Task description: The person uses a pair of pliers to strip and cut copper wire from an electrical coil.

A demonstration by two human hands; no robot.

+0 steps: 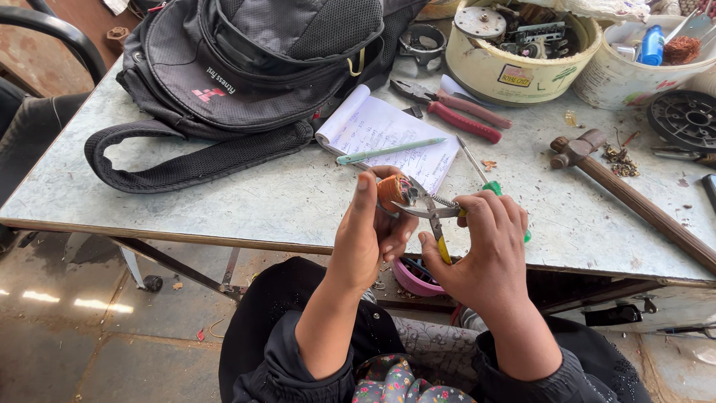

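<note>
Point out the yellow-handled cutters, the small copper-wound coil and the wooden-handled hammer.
Yellow-handled cutters (430,211), head view, on the metal pivot.
Small copper-wound coil (391,191), head view, on its orange side.
Wooden-handled hammer (634,200), head view, mid-handle.

Black backpack (246,67), open notebook (391,130) under green pen (390,151), red-handled pliers (451,108), hammer (630,195), possibly scrap-filled tubs (522,75).

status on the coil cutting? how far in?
Done: cannot tell; no cut wire is clearly visible. In hand: the left hand holds a small orange-wrapped copper coil, and the right hand has yellow-handled cutters with their tips at its wires. Left: the coil looks largely intact. Red-handled pliers and a hammer lie untouched on the table.
</note>
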